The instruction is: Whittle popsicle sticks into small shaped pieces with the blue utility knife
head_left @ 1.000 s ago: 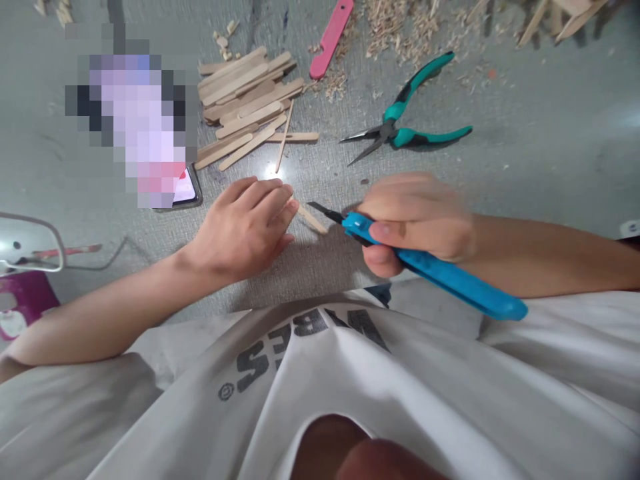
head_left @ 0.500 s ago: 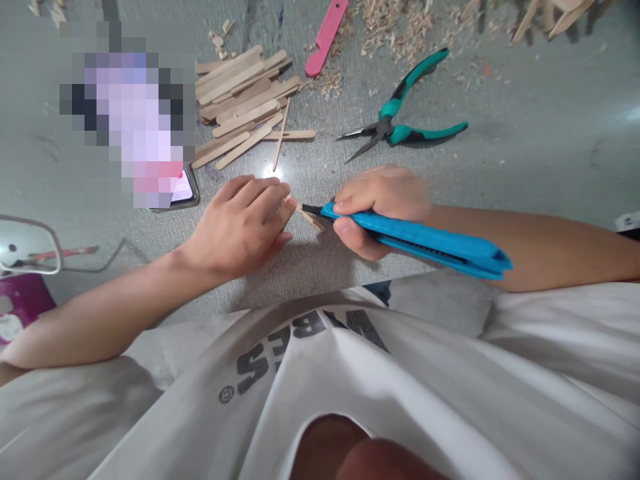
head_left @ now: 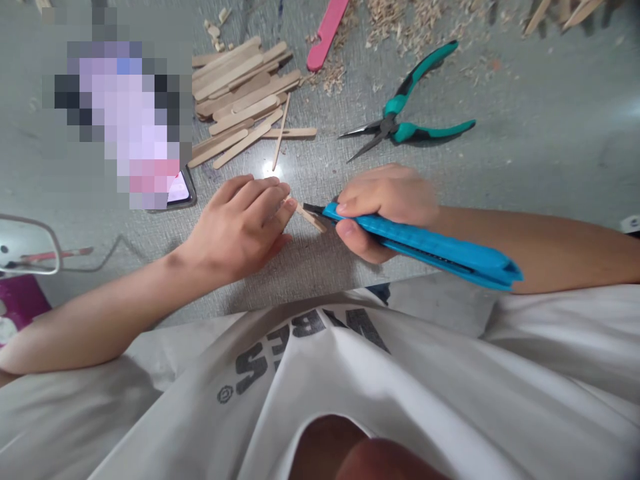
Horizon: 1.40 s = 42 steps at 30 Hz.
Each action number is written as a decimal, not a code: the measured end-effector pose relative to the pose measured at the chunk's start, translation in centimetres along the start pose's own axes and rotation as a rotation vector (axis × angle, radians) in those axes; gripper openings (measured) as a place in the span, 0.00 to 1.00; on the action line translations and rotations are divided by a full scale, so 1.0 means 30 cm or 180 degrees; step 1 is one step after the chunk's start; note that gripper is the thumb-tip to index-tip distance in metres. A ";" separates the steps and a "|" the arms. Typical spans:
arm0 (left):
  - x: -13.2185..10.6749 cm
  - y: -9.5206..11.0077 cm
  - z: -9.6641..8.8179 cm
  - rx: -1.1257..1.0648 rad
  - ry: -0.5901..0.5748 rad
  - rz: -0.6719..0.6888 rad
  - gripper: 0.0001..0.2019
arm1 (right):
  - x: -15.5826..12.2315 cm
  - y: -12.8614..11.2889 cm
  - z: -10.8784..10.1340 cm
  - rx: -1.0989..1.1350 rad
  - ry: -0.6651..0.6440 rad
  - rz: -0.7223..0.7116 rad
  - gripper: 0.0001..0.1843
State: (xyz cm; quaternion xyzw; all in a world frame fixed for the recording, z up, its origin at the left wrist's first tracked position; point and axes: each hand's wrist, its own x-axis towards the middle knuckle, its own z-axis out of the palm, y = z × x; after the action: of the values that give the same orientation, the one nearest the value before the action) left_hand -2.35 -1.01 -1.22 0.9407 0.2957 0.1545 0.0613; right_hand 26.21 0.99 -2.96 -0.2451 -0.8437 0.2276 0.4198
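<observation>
My left hand (head_left: 250, 223) is closed on a thin wooden craft stick (head_left: 313, 219); one end pokes out to the right past the thumb, and the rest is hidden under the fingers. In my right hand (head_left: 383, 210) is a blue utility knife (head_left: 425, 243), its handle slanting down to the right. The knife's dark blade lies along the upper side of the stick's free end, close to my left fingertips; whether it touches cannot be made out. A loose pile of craft sticks (head_left: 240, 83) lies just beyond my left hand.
Green-handled long-nose pliers (head_left: 387, 125) lie open beyond my right hand. Farther off are a pink plastic tool (head_left: 326, 37) and wood shavings (head_left: 405, 23). A phone (head_left: 181, 190), mostly blurred out, lies to the left, with a purple object (head_left: 25, 300) at the edge.
The knife and my right hand have shifted slightly to the right along the stick. My left hand stays almost in place. The whole view has also drifted a little.
</observation>
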 end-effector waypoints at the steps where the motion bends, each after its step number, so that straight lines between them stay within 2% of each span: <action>1: -0.001 0.000 0.002 -0.0003 0.0015 0.0002 0.17 | 0.008 -0.002 0.003 -0.0034 0.0211 -0.0329 0.08; 4: -0.004 -0.001 0.006 -0.0075 -0.0055 -0.0037 0.18 | 0.027 -0.008 0.016 -0.0069 0.0397 -0.0617 0.07; 10: -0.010 0.000 0.013 -0.0224 -0.0036 -0.0132 0.18 | 0.016 -0.021 0.036 -0.0117 0.0537 -0.0312 0.05; 19: -0.011 0.004 0.019 -0.0366 -0.0020 -0.0190 0.19 | 0.041 -0.046 -0.001 -0.0446 -0.0011 -0.0524 0.09; 23: -0.009 0.006 0.013 -0.0369 0.0021 -0.0118 0.19 | 0.061 -0.065 -0.014 -0.0415 -0.0254 -0.0382 0.11; 28: -0.001 0.006 0.007 0.0014 0.0231 0.0162 0.18 | 0.071 -0.077 -0.013 -0.0382 -0.0474 -0.0239 0.12; 33: 0.008 0.008 0.003 0.0102 0.0192 0.0073 0.15 | 0.058 -0.060 0.006 -0.0362 -0.0259 -0.0219 0.10; 38: 0.014 -0.008 -0.014 0.0035 0.0127 0.0142 0.14 | 0.033 -0.045 0.015 -0.0451 0.0007 -0.0523 0.06; 42: 0.015 -0.023 -0.017 -0.0189 0.0199 -0.0058 0.11 | 0.028 -0.046 0.023 -0.0477 0.0073 -0.0757 0.04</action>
State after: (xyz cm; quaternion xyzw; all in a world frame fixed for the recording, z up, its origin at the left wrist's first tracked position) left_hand -2.55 -0.18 -0.75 0.9304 0.3014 0.1920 0.0813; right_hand 24.91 0.29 -2.01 -0.1766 -0.8766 0.1098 0.4340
